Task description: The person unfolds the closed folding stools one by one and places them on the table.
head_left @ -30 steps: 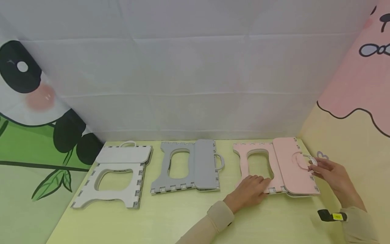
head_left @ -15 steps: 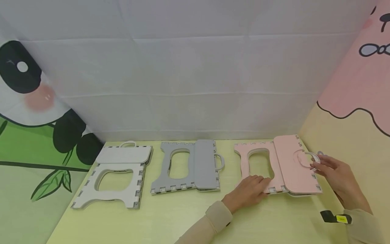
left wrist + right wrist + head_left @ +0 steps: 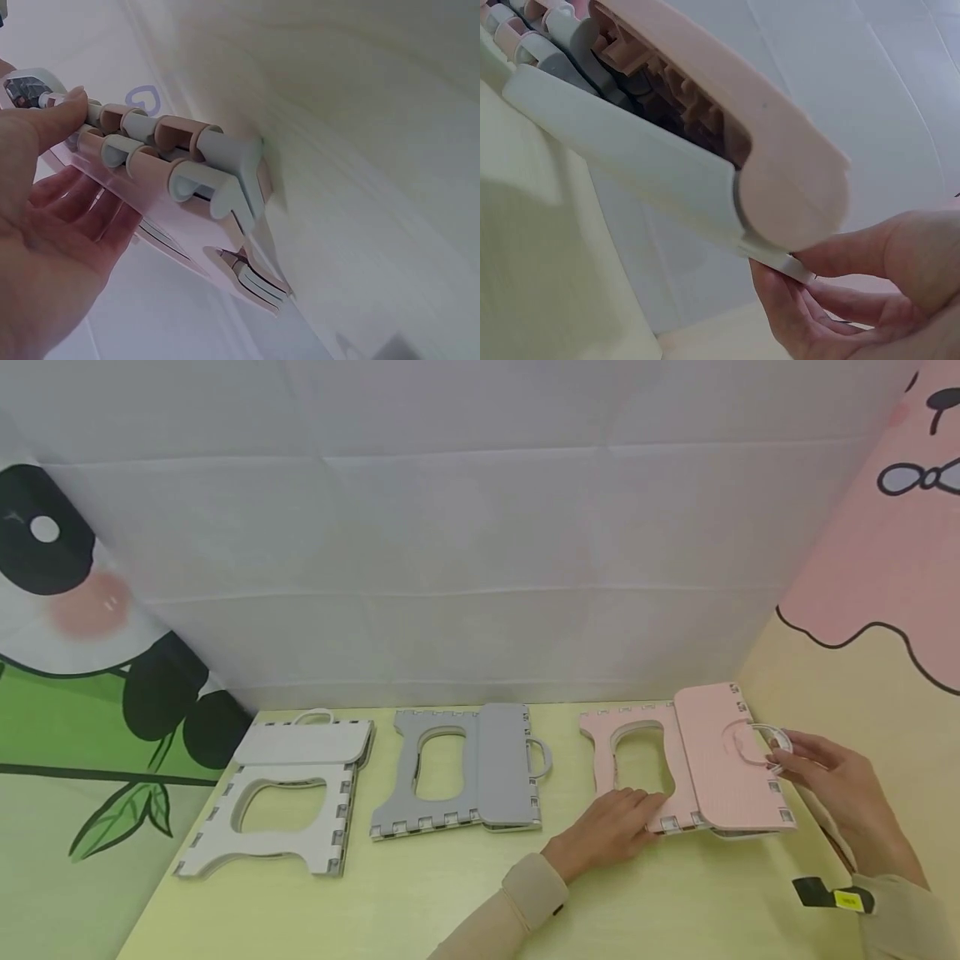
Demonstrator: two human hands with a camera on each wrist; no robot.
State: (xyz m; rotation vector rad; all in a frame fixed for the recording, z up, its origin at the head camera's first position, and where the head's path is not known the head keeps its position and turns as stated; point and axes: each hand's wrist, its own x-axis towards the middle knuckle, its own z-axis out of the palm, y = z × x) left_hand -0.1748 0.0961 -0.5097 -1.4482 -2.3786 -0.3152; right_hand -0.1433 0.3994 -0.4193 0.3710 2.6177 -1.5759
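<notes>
A folded pink step stool (image 3: 738,785) lies at the right of the table in the head view, its seat-panel end tilted up. My left hand (image 3: 603,827) grips its near leg edge, thumb (image 3: 64,116) along the hinged side and fingers on the broad pink face. At the stool's right end, my right hand (image 3: 847,797) pinches the white carry handle (image 3: 785,742). The right wrist view shows thumb and fingers closed on the handle (image 3: 784,264), beside the pink end panel (image 3: 799,191) and its white underside (image 3: 630,150).
A folded grey stool (image 3: 510,768) lies mid-table, its handle pointing right. Further left lies a folded white stool (image 3: 288,843), handle toward the back. A pale cloth wall (image 3: 465,635) rises behind the yellow-green table (image 3: 420,902); a printed wall (image 3: 885,693) borders the right.
My right hand has shifted slightly to the right while holding the handle. The pink stool's right end has risen a little. My left hand stays at the near edge.
</notes>
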